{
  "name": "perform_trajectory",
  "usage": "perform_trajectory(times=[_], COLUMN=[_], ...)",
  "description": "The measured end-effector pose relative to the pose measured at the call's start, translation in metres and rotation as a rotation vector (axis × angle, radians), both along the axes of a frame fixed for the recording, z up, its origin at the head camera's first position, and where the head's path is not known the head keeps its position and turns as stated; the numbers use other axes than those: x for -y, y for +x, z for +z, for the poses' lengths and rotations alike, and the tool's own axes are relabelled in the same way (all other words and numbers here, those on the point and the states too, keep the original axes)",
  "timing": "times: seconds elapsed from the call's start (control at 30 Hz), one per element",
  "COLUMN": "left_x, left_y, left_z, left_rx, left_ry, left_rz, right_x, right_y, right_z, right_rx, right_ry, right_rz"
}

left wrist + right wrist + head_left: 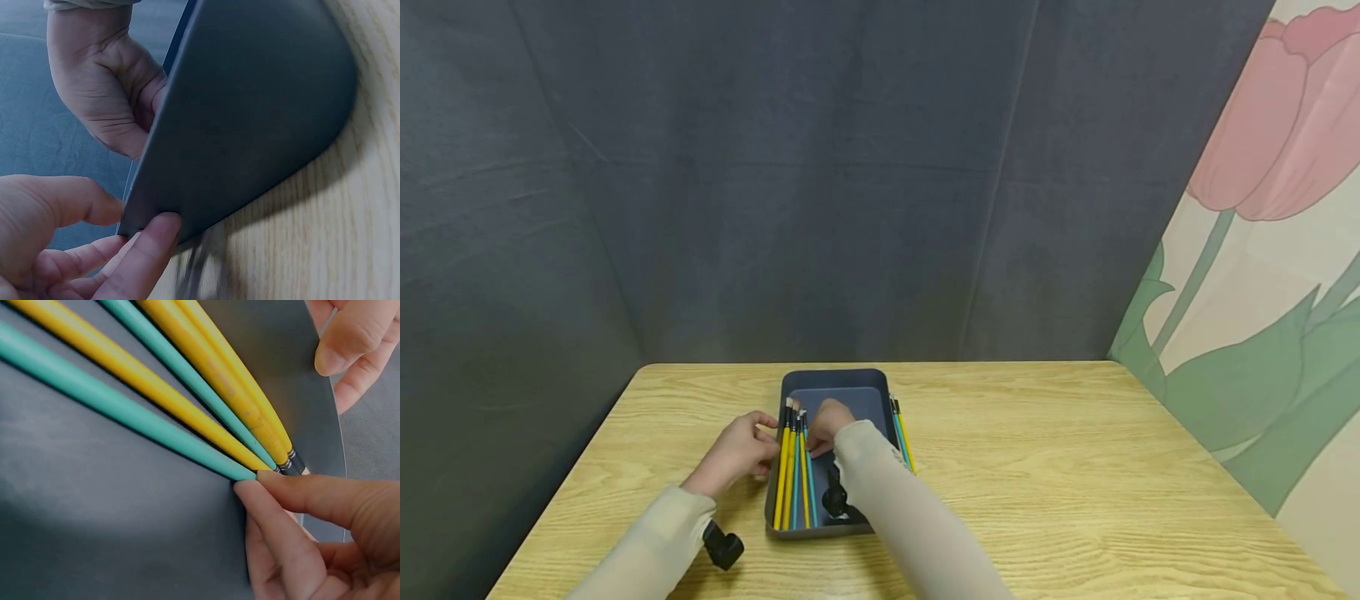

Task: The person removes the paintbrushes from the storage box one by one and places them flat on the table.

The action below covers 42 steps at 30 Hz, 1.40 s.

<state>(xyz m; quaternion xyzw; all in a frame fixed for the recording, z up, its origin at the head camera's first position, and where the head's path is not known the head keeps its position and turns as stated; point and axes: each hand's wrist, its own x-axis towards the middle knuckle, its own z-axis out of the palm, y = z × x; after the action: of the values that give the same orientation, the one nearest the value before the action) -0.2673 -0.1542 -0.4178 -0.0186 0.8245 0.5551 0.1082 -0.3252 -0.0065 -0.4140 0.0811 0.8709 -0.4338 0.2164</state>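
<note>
A dark grey rectangular tray (847, 402) lies on the table, with several yellow and turquoise paintbrushes side by side along its left part. My right hand (829, 423) reaches into it. In the right wrist view, thumb and forefinger pinch the rightmost turquoise paintbrush (119, 403) near its bristle end. Beside that brush lies a yellow paintbrush (125, 369), and thicker yellow paintbrushes (219, 369) sit closer to the left wall. My left hand (741, 450) holds the tray's left wall, thumb at the rim and fingers (159, 234) against the outside.
Outside the tray, along its right side, lie more turquoise and yellow paintbrushes (904, 433), partly hidden by my right forearm. The wooden table (1075, 467) ends at a dark curtain (850, 208) behind. A wall with painted tulips (1262, 333) stands at the right.
</note>
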Motion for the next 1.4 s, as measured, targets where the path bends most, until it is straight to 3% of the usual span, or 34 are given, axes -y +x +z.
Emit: perform_trajectory(times=[0.2, 0.63, 0.8, 1.17, 1.4], left_x=[0.000, 0.003, 0.003, 0.002, 0.001], left_y=[0.000, -0.001, -0.002, -0.001, -0.002], left_z=[0.000, 0.000, 0.000, 0.001, -0.001], left_rx=[0.000, 0.007, 0.007, 0.014, 0.022], left_ry=[0.002, -0.009, -0.014, -0.018, -0.024], left_rz=[0.002, 0.005, 0.003, 0.011, 0.013], right_x=[0.001, 0.007, 0.006, 0.001, -0.009], right_y=[-0.001, 0.003, 0.002, -0.005, 0.004], right_z=[-0.004, 0.002, 0.000, -0.005, 0.005], right_rx=[-0.023, -0.076, -0.072, -0.022, 0.034], right_ry=[-0.010, 0.100, 0.097, -0.034, -0.139], right_rz=[0.013, 0.062, 0.061, 0.029, 0.030])
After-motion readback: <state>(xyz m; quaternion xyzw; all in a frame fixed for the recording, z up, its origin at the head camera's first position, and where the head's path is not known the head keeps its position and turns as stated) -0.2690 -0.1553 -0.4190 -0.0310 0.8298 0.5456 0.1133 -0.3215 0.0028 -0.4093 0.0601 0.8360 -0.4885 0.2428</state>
